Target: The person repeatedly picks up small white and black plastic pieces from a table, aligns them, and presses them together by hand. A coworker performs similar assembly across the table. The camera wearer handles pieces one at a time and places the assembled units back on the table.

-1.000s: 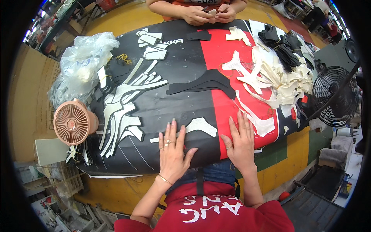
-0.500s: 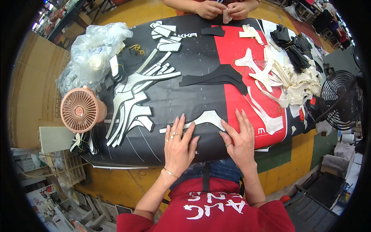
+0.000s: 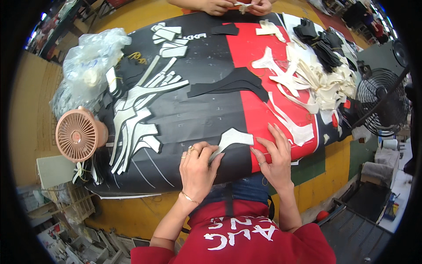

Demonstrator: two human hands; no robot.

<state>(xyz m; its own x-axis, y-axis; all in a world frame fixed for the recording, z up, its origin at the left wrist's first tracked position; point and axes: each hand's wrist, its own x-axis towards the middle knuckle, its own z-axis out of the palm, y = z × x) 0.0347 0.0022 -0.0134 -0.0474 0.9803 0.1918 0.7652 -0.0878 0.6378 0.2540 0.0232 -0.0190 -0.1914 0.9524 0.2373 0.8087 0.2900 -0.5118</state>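
I take the pale cut piece as my landmark; it lies flat on the black part of the table cover, close to the near edge. I have 2 hands on the table. My left hand is just below the piece, fingers bent and half closed, and the fingertips touch its lower left corner; if I pinch it or only press it, I cannot tell. My right hand is to the right of the piece, fingers spread and lying flat on the red part, holding nothing.

Above the piece lies 1 long black strip. To the left is a fan of many grey-white strips; they overlap, so I cannot count them. Further left stands 1 small pink fan, and above it 1 clear plastic bag. To the upper right is a heap of cream and black pieces, too mixed to count. Far right is 1 black fan, partly cut off. At the top edge, 2 hands of another person are cut off.
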